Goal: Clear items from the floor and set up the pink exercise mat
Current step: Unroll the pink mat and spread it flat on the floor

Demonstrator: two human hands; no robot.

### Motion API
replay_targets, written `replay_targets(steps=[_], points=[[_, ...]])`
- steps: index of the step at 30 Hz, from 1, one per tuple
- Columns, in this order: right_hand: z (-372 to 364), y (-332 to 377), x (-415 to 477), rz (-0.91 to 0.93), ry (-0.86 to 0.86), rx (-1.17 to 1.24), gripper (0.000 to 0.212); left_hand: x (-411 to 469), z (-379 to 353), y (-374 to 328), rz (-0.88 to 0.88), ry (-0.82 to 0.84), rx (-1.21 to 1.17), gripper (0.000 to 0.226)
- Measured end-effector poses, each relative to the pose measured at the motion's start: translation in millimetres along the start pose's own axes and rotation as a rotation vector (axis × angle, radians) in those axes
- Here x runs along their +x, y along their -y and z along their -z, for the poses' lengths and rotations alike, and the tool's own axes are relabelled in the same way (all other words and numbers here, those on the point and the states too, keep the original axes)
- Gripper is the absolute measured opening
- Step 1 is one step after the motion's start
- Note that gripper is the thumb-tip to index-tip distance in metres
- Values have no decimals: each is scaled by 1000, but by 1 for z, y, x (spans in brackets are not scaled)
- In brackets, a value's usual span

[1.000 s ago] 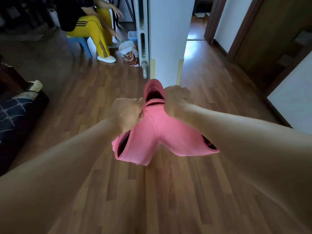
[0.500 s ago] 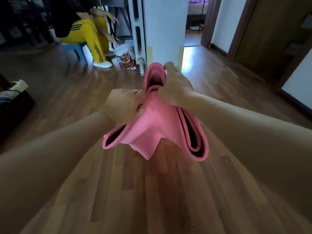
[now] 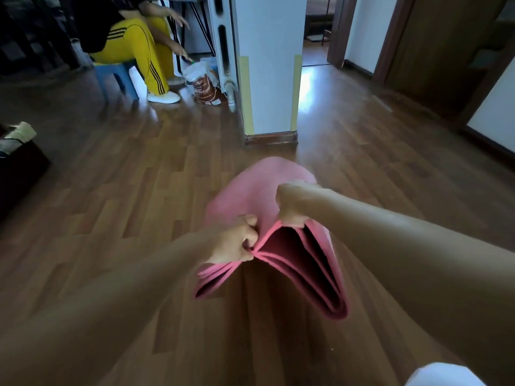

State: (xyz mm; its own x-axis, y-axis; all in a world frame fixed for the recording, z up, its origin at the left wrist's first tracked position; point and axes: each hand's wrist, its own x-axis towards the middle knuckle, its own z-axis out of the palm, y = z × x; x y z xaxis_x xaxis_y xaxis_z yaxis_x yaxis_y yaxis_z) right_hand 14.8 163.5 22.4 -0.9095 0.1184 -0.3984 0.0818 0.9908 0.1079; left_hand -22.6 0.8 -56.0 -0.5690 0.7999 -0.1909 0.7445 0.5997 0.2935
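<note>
The pink exercise mat (image 3: 252,195) is folded in several layers and hangs in the air over the wooden floor (image 3: 117,190), in the lower middle of the head view. My left hand (image 3: 235,242) pinches the near edges of the layers at the left. My right hand (image 3: 292,203) grips the top edge at the right, fingers curled round it. The layers gape open between my hands and show a dark pink inside. The far part of the mat bulges away from me.
A white wall end (image 3: 269,65) with a radiator (image 3: 223,51) stands straight ahead. At the back left a person in yellow trousers (image 3: 136,48) sits on a blue stool (image 3: 117,76) beside a bag (image 3: 203,84). A dark piece of furniture (image 3: 19,168) is at the left edge; a doorway (image 3: 317,32) opens behind.
Both hands have dropped lower and come nearer with the mat. The folded layers now open toward me, spreading wider. The view has tilted down.
</note>
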Motion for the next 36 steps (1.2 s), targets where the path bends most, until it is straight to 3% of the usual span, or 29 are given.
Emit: replay_targets(steps=[3, 6, 8, 10, 13, 15, 18, 20, 28, 36], points=[[-23, 11, 0, 33, 238, -180, 9, -8, -25, -11, -12, 108, 15, 17], [-42, 13, 1, 76, 447, -282, 43, -14, -40, -22, -34, 178, -5, 20], [-53, 13, -3, 120, 549, -323, 19, -16, -48, -26, 2, 242, -53, 16], [-67, 11, -1, 118, 600, -248, 18, -17, -51, -26, 106, 351, -179, 25], [-88, 12, 16, 52, 327, 41, 13, -14, -50, -23, 227, 315, -340, 43], [-101, 17, 28, 28, 117, 222, 28, -9, -50, -17, 255, 131, -286, 32], [-120, 29, 36, 7, -6, 500, 37, 1, -60, -3, 374, -135, -379, 27], [-135, 34, 39, 6, -7, 586, 46, 5, -73, 4, 453, -208, -431, 31], [-199, 42, 53, 12, 30, 577, 68, 16, -146, 16, 632, -243, -593, 64], [-227, 35, 64, 55, 61, 534, 82, 23, -172, 24, 790, -178, -853, 82]])
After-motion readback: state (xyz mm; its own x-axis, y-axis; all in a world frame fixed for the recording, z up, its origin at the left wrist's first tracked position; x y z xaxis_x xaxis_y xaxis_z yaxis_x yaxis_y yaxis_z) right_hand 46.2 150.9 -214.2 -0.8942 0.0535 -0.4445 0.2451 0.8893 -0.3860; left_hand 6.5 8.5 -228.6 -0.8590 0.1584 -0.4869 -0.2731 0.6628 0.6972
